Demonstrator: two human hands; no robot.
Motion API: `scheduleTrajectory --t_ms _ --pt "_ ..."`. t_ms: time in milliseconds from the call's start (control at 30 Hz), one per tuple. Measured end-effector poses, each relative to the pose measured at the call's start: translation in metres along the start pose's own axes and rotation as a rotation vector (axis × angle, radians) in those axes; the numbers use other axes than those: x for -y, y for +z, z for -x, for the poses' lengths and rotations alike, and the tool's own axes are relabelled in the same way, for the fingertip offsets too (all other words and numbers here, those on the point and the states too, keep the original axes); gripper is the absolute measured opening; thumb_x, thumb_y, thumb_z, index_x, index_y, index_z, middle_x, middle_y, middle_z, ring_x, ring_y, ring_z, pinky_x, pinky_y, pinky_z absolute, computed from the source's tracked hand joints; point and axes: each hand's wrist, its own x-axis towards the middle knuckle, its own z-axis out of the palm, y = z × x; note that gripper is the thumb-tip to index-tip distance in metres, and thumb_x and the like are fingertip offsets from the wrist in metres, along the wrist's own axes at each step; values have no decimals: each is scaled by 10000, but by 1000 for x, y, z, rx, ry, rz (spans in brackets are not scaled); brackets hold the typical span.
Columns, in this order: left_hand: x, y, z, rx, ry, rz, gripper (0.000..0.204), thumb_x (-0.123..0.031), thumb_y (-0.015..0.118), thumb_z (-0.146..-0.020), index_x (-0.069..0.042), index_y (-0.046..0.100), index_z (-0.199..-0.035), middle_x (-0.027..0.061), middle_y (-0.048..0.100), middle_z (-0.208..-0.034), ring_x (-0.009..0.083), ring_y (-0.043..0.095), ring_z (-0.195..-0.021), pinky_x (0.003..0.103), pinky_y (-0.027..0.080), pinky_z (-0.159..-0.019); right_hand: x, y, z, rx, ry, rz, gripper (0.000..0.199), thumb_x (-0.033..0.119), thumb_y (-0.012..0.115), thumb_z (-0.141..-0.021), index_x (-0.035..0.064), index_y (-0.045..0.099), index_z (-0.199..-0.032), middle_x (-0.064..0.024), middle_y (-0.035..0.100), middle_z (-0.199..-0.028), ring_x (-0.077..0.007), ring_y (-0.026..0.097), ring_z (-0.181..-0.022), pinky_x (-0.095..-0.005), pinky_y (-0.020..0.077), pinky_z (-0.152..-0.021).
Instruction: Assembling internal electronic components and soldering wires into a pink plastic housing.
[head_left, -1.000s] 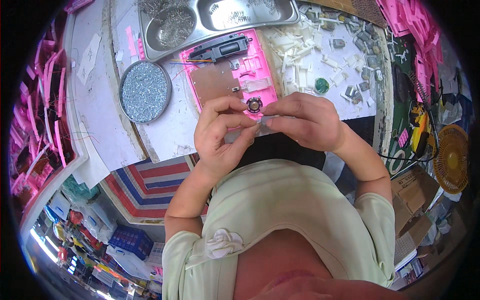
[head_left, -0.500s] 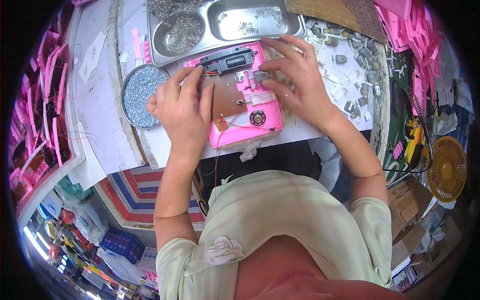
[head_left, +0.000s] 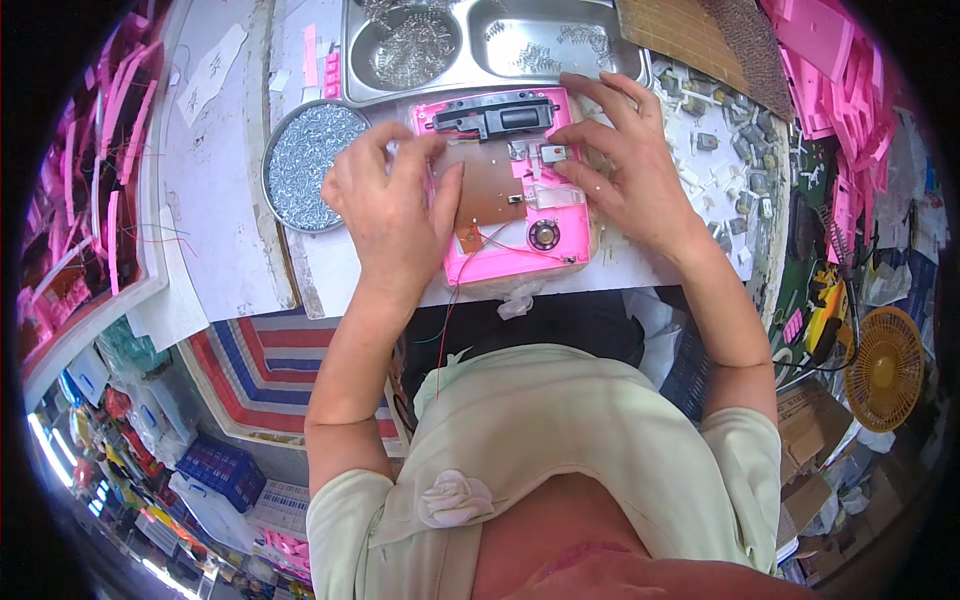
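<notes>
A pink plastic toy casing (head_left: 490, 268) lies on the table in front of me, with its inside facing up. It holds a black slotted mechanism (head_left: 505, 121), a brown circuit board (head_left: 490, 185), a round speaker (head_left: 544, 235) and thin wires. At the casing's right side my right hand (head_left: 635, 165) has thumb and forefinger around a small grey motor (head_left: 553, 154); the other fingers spread past the upper right corner. My left hand (head_left: 395, 205) is held over the casing's left edge, its fingers curved and apart, with nothing visible in them.
A round dish of silver screws (head_left: 312, 165) stands left of the casing. Behind is a metal tray (head_left: 468, 50) with springs. Small motors and white parts (head_left: 735, 160) are scattered at right. Pink parts are piled at both sides; a yellow fan (head_left: 884, 368) is at far right.
The view has shifted, so the table and casing appear farther right. My left hand's fingers have lifted from the black mechanism's end. My right hand stays at the grey motor.
</notes>
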Motion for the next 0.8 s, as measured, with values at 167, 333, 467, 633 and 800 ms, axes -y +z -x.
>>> scheduleTrajectory --t_ms 167,333,467,633,800 --pt "6 -10 -3 142 -9 -80 198 -230 785 -802 -144 696 -957 15 642 -952 205 569 -974 427 296 -900 -2 -3 -2 18 -14 27 251 213 806 -793 119 751 -1019 -122 570 -1413 -425 371 -1368 -499 352 -1136" --pt "1 -10 14 60 80 16 118 -203 772 -814 -164 690 -889 -18 631 -849 183 578 -865 418 286 -877 16 -6 -13 -141 -155 104 232 190 811 -741 131 733 -952 -99 582 -1397 -412 409 -1347 -497 381 -1103" --pt "0 -5 15 -19 90 62 102 -195 770 -809 -176 683 -859 -27 625 -830 171 577 -835 411 280 -873 37 21 -36 -116 -309 12 288 121 820 -683 150 736 -957 -76 616 -1374 -386 458 -1326 -471 412 -1074" --pt "3 -8 12 -30 90 51 105 -177 765 -792 -171 679 -853 -27 624 -826 171 579 -832 413 282 -865 36 33 -51 -108 -398 59 197 98 808 -658 123 731 -838 -32 657 -1322 -364 498 -1313 -452 459 -1041" --pt "11 -6 11 -6 83 57 117 -169 763 -774 -162 681 -857 -21 636 -836 181 587 -847 419 288 -865 29 25 -49 -149 -413 48 212 72 820 -625 104 728 -813 -27 695 -1264 -357 542 -1275 -436 480 -1024"
